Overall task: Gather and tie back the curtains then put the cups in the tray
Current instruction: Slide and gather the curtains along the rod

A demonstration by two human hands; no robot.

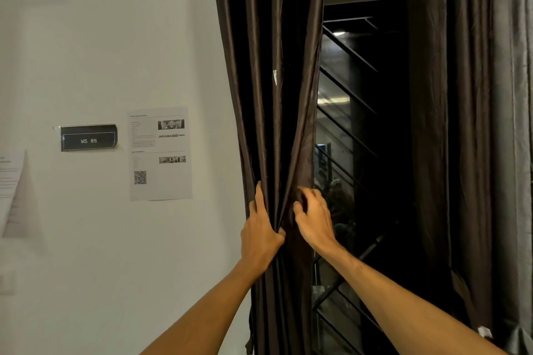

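Both hands bunch the dark left curtain (271, 95) beside a window (360, 124): left hand (261, 232) w/ fingers wrapped round its left edge, right hand (313, 217) clawed, pinching folds opposite.

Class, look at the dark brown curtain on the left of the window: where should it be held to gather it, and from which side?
Probably at the pinched waist of the left curtain, where its folds already converge. Come from the front, left hand wrapping the wall-side edge, right hand the window-side edge, squeezing together.
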